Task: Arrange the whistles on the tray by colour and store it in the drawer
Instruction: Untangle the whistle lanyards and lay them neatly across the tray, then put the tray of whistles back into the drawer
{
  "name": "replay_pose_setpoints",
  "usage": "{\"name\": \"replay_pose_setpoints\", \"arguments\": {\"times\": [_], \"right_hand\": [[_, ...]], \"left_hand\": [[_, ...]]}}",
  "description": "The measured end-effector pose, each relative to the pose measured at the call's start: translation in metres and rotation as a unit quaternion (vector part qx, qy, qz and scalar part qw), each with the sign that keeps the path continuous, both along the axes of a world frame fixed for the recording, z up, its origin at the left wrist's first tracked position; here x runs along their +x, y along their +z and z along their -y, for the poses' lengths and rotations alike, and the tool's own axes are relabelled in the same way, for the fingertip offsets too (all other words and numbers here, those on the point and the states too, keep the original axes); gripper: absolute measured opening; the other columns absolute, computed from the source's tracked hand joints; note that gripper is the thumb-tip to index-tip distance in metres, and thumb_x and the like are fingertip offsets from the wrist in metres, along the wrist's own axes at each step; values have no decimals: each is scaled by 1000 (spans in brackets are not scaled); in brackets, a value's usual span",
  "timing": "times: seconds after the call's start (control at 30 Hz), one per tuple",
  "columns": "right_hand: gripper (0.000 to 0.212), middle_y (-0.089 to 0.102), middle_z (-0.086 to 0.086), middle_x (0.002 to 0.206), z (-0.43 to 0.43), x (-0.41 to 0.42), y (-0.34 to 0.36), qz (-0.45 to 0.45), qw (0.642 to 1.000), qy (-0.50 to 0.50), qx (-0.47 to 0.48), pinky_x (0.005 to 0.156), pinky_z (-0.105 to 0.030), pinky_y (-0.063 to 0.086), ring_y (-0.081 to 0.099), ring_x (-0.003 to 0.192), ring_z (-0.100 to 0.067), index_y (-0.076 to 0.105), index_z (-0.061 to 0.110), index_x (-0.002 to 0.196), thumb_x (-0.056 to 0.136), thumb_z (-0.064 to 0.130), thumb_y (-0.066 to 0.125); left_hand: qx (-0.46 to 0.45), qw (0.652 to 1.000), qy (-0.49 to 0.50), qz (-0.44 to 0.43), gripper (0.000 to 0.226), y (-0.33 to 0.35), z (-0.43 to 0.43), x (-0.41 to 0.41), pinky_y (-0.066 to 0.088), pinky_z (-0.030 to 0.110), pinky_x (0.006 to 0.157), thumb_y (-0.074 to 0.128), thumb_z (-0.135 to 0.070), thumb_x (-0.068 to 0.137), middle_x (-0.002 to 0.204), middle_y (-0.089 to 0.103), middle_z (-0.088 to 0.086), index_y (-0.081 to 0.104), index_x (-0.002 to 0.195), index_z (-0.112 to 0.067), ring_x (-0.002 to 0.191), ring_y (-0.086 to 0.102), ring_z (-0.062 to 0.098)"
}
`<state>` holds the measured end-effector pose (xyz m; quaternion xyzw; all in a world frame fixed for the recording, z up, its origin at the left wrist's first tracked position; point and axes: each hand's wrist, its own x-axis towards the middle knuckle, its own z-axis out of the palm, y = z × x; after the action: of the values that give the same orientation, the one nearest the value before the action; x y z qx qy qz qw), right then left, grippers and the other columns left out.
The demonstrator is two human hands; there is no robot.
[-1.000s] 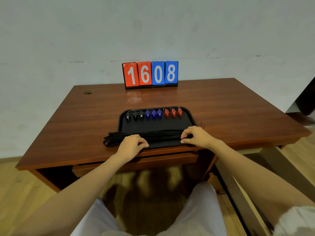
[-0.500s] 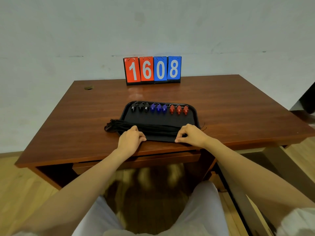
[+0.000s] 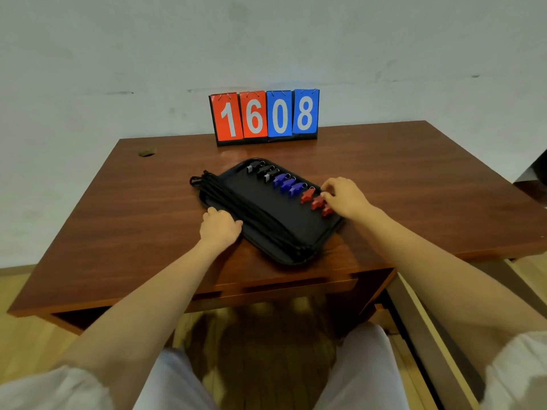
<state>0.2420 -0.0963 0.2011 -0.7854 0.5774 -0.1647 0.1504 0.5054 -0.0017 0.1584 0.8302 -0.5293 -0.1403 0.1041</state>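
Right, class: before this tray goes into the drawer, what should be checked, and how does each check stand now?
1. Whistles grouped by colour: black whistles, blue whistles, red whistles in one row. Ok.
2. Black cords inside the tray: they spill over its left edge. Not ok.
3. Left hand gripping the tray edge. Cannot tell.
4. Right hand holding the tray: fingers at a red whistle. Not ok.
5. Drawer open. Cannot tell.

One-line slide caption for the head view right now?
Both hands on a black tray angled on the desk, whistles grouped black, blue, red.
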Motion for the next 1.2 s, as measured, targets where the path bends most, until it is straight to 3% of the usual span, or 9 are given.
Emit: {"name": "replay_pose_setpoints", "arguments": {"times": [0.1,0.23,0.33,0.43,0.57,0.73,0.87,0.97,1.2], "right_hand": [[26,62,-12,118,20,8,3,-23,998,-45,29,86,-41,50,58,104,-29,60,9,115,97,22,45],[27,64,-11,111,43,16,-1,-33,991,-79,100,73,-37,50,61,88,-26,57,9,114,98,22,39],[29,63,-14,117,54,20,-10,-24,985,-100,135,80,-40,52,61,96,-31,55,8,117,96,20,39],[36,55,-15,133,60,21,-16,-10,981,-120,152,95,-41,46,55,116,-34,50,10,130,97,18,42],[38,53,-15,137,66,19,-25,37,974,-132,179,100,-39,42,52,122,-33,49,11,134,98,18,41],[36,58,-16,132,61,9,-29,66,967,-158,187,101,-40,46,55,118,-33,55,9,130,98,16,42],[32,61,-17,126,51,-6,-26,51,965,-178,188,97,-44,49,59,112,-34,59,7,124,97,14,43],[31,62,-17,124,41,-20,-22,36,964,-178,193,93,-43,51,60,108,-34,60,8,123,96,11,44],[32,66,-16,116,-9,-78,-17,65,956,-224,178,87,-41,53,63,100,-33,63,9,120,95,9,43]], "left_hand": [[-3,1000,14,-25,49,-2,16,0,43,44,96,48,-31,97,139,34,24,44,127,7,121,43,40],[-12,997,10,-77,55,0,41,9,44,44,93,49,-20,98,145,30,23,26,143,2,120,47,41],[-18,994,-2,-112,60,1,59,19,42,43,99,51,-17,97,148,30,20,20,147,-3,128,42,38],[-19,992,-14,-124,64,0,75,30,40,42,102,55,-16,95,150,31,19,20,148,-5,133,38,37],[-34,986,-8,-164,63,1,93,36,38,42,106,60,-11,92,147,40,16,27,146,-7,134,40,34],[-21,969,63,-237,56,8,106,30,50,45,94,64,-7,88,138,49,17,39,138,-3,122,51,35],[4,910,150,-386,42,12,101,17,55,44,85,55,5,91,130,55,20,47,132,1,112,58,34],[17,890,139,-434,46,14,93,6,55,42,81,52,11,90,131,53,20,44,134,2,113,58,34],[4,893,78,-442,46,22,58,-55,55,39,79,52,10,90,120,58,19,44,135,4,106,61,32]]}}
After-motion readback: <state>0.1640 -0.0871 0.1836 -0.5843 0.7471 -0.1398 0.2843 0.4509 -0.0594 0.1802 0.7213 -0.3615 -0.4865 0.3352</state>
